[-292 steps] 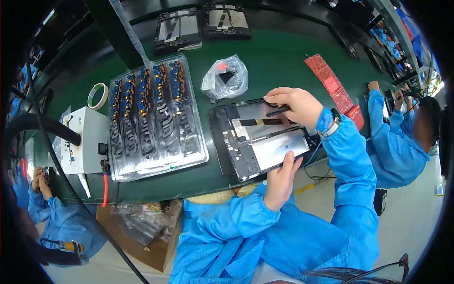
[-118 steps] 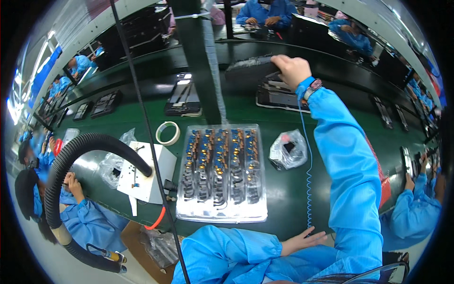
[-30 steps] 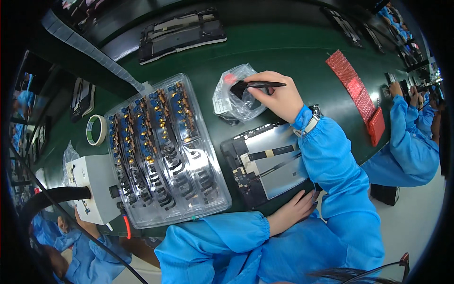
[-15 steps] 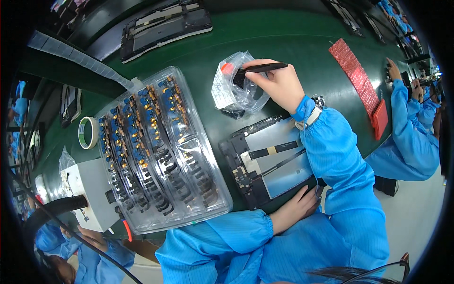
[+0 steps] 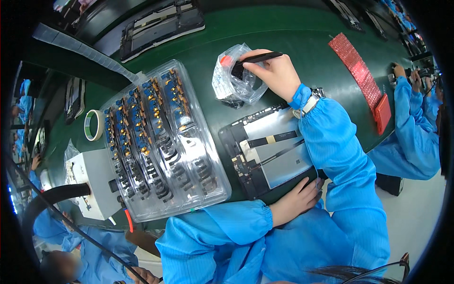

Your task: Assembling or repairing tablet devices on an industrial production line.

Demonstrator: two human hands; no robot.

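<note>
The right hand [image 5: 276,73] pinches black tweezers [image 5: 260,58] closed, tips inside the clear plastic bag [image 5: 234,78] just under its fingers, where a tiny part could slip out, while the left hand [image 5: 295,203] lies flat and empty, steadying the open tablet [image 5: 269,154] near it.

I see tabletop [image 5: 293,28]: matt green mat | bag [image 5: 236,80]: clear crinkled glossy plastic | tray [image 5: 161,142]: clear glossy moulded plastic | panel [image 5: 274,151]: smooth grey metal, black frame | sleeves [image 5: 340,151]: blue smooth cloth | red strip [image 5: 359,71]: bubbled plastic | tape roll [image 5: 93,125]: paper-like.
</note>
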